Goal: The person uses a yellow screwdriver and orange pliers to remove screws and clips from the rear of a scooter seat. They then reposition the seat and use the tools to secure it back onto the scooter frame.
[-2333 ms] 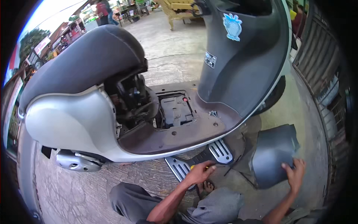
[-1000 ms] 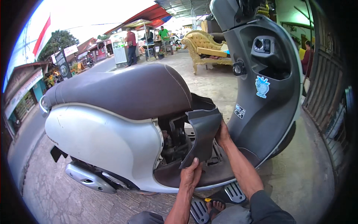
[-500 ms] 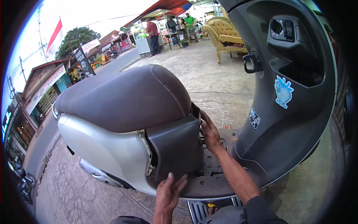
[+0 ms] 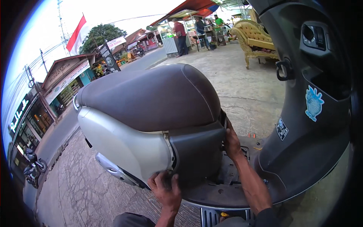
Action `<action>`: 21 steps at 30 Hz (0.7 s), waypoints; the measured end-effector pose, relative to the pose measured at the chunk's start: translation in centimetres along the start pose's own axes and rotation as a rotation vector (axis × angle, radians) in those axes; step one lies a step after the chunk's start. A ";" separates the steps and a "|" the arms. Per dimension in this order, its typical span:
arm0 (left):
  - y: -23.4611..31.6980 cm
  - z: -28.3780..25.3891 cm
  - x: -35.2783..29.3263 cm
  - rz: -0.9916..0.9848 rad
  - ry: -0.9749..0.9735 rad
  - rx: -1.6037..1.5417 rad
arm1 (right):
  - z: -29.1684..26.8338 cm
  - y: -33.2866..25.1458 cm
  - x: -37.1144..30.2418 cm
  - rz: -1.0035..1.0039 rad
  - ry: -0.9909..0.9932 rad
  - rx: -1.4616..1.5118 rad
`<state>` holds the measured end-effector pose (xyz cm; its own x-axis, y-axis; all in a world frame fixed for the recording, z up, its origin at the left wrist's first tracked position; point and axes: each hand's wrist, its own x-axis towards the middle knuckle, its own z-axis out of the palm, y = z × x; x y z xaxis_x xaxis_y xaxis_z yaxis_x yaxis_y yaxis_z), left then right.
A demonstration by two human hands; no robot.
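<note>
A scooter with a dark brown seat (image 4: 151, 96) stands in front of me. Below the seat's front is a dark grey panel (image 4: 198, 151), parted by a narrow gap from the silver side panel (image 4: 124, 136). A pale bracket edge (image 4: 168, 142) shows in that gap. My left hand (image 4: 166, 191) is at the gap's bottom, its bent fingers on the silver panel's lower edge and its thumb by the grey panel. Around the grey panel's right edge my right hand (image 4: 232, 143) is closed, its fingertips partly hidden.
The footboard (image 4: 211, 195) and front leg shield (image 4: 302, 140) bound the right side. Small orange pieces (image 4: 252, 135) lie on the footboard. Beneath it is a metal grate (image 4: 210, 216) with a yellow-handled object (image 4: 224, 214). Farther back are a gold sofa (image 4: 255, 39) and a food stall (image 4: 170, 38).
My left hand has shifted left onto the seam's bottom, its fingers now bent against the panel. The gap between the panels looks narrower. My right hand stays at the panel's right edge.
</note>
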<state>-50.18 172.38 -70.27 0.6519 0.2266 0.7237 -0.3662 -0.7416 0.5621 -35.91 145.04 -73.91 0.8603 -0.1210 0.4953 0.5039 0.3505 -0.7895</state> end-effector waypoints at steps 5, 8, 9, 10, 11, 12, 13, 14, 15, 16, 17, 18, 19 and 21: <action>0.8 0.9 -0.4 0.079 -0.044 0.051 | 0.6 -1.7 -0.4 -0.017 -0.035 0.053; -0.6 1.4 -0.5 0.080 -0.037 0.023 | 0.1 -1.6 -0.3 -0.018 -0.011 0.016; -1.1 1.1 -0.1 0.098 -0.049 0.036 | 0.4 -1.7 -0.3 -0.006 -0.025 0.012; -1.3 0.9 0.3 0.116 -0.060 0.049 | 0.6 -2.2 -0.5 0.006 -0.040 0.008; -1.0 0.9 0.5 0.104 -0.039 0.020 | 0.9 -2.3 -0.4 0.017 -0.056 0.006; 0.2 0.9 0.9 0.087 -0.027 -0.020 | 0.7 -2.2 -0.5 0.001 -0.042 -0.002; 1.1 1.1 1.2 0.066 -0.015 -0.060 | 0.6 -1.9 -0.5 -0.012 -0.031 -0.012; 1.4 1.3 1.4 0.065 -0.006 -0.029 | 0.4 -1.7 -0.5 -0.026 -0.020 -0.020; 1.7 1.4 1.4 0.060 -0.001 0.009 | 0.3 -1.3 -0.7 0.017 -0.011 -0.001; 1.8 1.4 1.4 0.054 0.003 0.048 | 0.1 -1.0 -0.9 0.060 -0.002 0.018; 1.7 1.1 1.5 0.066 0.011 0.059 | 0.0 -0.8 -1.2 0.083 0.001 0.014; 1.6 0.7 1.8 0.081 0.012 0.055 | -0.3 -1.2 -1.7 0.106 0.013 -0.002; 1.3 0.4 2.3 0.102 0.023 0.059 | 0.5 -1.9 -1.7 0.102 0.011 -0.031; 0.7 0.2 2.6 0.118 0.067 0.059 | 1.5 -2.8 -2.0 0.104 -0.003 -0.056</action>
<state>-48.58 172.32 -68.10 0.5605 0.1760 0.8092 -0.3962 -0.8011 0.4487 -39.10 145.67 -72.15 0.9080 -0.0837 0.4106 0.4154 0.3089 -0.8556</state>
